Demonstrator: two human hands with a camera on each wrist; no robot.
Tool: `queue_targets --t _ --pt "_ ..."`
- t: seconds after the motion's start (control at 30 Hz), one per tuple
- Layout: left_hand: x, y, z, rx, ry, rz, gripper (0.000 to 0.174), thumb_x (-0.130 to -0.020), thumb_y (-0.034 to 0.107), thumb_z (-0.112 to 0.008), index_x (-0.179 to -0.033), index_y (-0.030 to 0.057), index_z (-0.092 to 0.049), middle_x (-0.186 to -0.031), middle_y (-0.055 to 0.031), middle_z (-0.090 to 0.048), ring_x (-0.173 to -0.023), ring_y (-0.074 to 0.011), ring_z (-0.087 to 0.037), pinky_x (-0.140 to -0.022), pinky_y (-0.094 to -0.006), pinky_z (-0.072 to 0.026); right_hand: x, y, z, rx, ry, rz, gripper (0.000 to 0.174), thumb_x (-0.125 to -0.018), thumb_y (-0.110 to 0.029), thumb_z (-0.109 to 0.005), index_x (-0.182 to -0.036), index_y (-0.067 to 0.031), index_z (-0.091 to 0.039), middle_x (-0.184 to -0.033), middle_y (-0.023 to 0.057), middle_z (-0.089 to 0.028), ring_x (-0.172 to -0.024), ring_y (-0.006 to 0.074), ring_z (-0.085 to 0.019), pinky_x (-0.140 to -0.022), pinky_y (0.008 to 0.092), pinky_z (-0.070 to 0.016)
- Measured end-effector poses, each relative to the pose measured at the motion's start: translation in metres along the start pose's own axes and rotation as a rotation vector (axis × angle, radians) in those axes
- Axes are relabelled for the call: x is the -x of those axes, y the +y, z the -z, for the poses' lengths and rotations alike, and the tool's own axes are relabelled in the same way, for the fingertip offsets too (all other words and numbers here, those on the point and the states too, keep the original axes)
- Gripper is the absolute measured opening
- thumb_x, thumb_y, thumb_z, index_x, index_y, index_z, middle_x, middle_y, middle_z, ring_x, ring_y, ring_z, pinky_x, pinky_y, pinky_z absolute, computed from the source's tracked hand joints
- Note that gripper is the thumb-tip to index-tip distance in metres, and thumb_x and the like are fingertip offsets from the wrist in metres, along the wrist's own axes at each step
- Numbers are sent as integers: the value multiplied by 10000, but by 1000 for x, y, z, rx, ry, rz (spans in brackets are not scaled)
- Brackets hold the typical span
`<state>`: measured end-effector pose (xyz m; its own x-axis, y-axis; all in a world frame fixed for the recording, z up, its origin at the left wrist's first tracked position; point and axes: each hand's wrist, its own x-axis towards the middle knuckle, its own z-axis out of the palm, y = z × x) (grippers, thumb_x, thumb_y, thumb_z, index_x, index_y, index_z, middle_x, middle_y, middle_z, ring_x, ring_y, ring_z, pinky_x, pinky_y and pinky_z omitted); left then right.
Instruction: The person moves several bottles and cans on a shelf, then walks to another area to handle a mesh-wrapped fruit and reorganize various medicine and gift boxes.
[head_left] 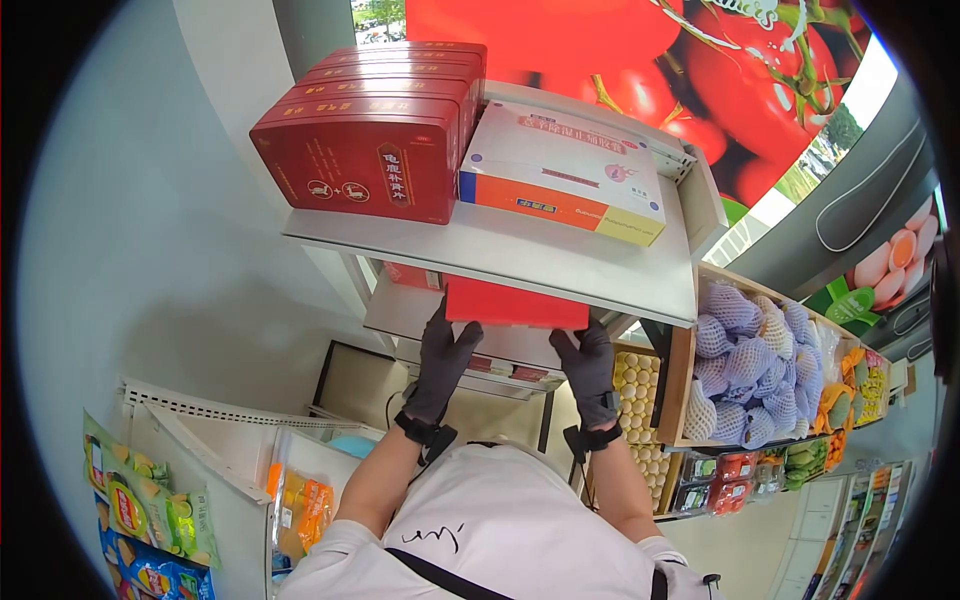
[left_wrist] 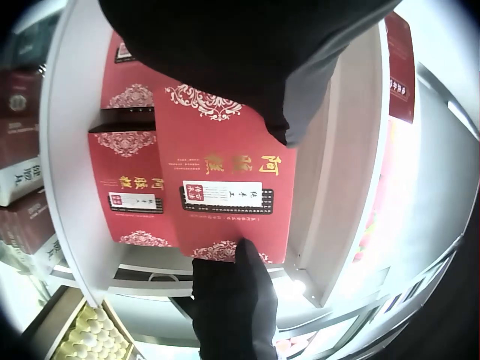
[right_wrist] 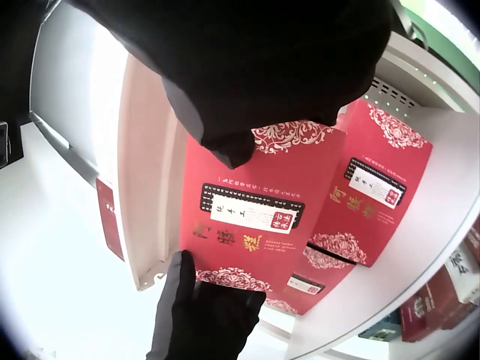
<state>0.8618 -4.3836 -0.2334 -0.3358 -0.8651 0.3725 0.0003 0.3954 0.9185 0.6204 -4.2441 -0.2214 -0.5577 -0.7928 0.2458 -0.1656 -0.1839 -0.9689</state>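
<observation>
A flat red gift box [head_left: 516, 304] with gold lettering and white scrollwork sits level between my two black-gloved hands, just below the upper shelf board. My left hand [head_left: 446, 358] grips one short end, its thumb over the edge. At the opposite end, my right hand [head_left: 588, 368] pinches the box the same way. The left wrist view shows the held box's printed face [left_wrist: 232, 161] overlapping a matching red box [left_wrist: 129, 187] on the shelf. In the right wrist view, similar boxes [right_wrist: 369, 187] lie beside and behind it.
Dark red boxes [head_left: 360, 150] and a white-and-orange box [head_left: 565, 170] stand on the upper shelf [head_left: 600, 268]. To the right are net-wrapped fruit [head_left: 745, 370] and a crate of eggs [head_left: 640, 400]. Chip bags [head_left: 140, 510] hang at lower left.
</observation>
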Motion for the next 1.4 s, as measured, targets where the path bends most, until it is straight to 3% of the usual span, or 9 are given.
queue_targets --t 0.17,0.3,0.4,0.8,0.97,1.03,1.2,1.3,1.4 --pt "-32 -4 -18 -250 63 -19 549 -1067 161 -891 -1564 27 -700 -1085 -118 -795 -880 -156 -727 -800 -362 -604 -43 49 28 144 16 -76 411 -977 40 -908 -1372 -14 -808 -1210 80 -842 -1089 210 -788 -903 364 -635" --pt "-69 -19 -34 16 -69 -21 504 -1085 224 -878 -1528 35 -731 -1122 -146 -820 -994 -193 -779 -882 -370 -613 -81 33 34 227 77 266 383 -1040 -108 -898 -1410 -66 -806 -1268 126 -848 -1137 279 -808 -922 425 -641" --pt "-91 -56 -50 100 -104 -28 428 -1105 199 -859 -1475 20 -742 -1248 -114 -823 -1162 -187 -761 -1011 -387 -599 -105 84 62 1041 27 454 331 -1081 -226 -872 -1351 -47 -803 -1242 125 -845 -1147 338 -789 -1020 488 -608" --pt "-93 -64 -45 197 -157 110 477 -1107 276 -860 -1498 27 -744 -1344 -98 -830 -1276 -213 -751 -1110 -406 -573 -97 76 45 759 137 361 536 -1018 -410 -914 -1410 -68 -783 -1301 174 -838 -1220 393 -784 -1072 536 -591" --pt "-87 -43 -24 -87 -145 78 415 -1093 176 -868 -1466 28 -762 -1292 -49 -836 -1221 -163 -737 -1071 -372 -589 -56 -4 31 594 178 112 599 -996 -432 -923 -1422 -40 -769 -1282 182 -856 -1180 438 -800 -1049 557 -613" --pt "-66 -53 -8 -32 -49 89 336 -1093 154 -842 -1399 25 -787 -1256 -93 -835 -1109 -211 -763 -953 -411 -594 -36 -51 31 1022 -57 -189 672 -979 -398 -938 -1504 -23 -750 -1333 223 -859 -1228 440 -818 -1066 529 -628" --pt "-13 60 11 220 256 4 293 -1041 20 -768 -1328 22 -824 -1203 -179 -821 -1013 -331 -797 -914 -453 -626 -1 -216 30 391 -668 -222 697 -999 -234 -891 -1641 -42 -699 -1501 287 -793 -1398 424 -779 -1198 457 -591" --pt "-29 141 23 -94 211 -605 422 -979 -43 -728 -1387 26 -814 -1304 -214 -826 -1074 -384 -807 -1054 -490 -631 -16 -266 35 111 -729 295 683 -970 -177 -871 -1620 -38 -713 -1533 265 -782 -1423 449 -758 -1234 473 -573" --pt "-58 212 29 -284 49 -658 514 -967 -22 -716 -1478 1 -773 -1445 -253 -796 -1251 -408 -801 -1188 -505 -588 -56 -311 13 648 -350 557 690 -938 -160 -859 -1600 -26 -720 -1557 262 -767 -1455 463 -732 -1237 487 -569"
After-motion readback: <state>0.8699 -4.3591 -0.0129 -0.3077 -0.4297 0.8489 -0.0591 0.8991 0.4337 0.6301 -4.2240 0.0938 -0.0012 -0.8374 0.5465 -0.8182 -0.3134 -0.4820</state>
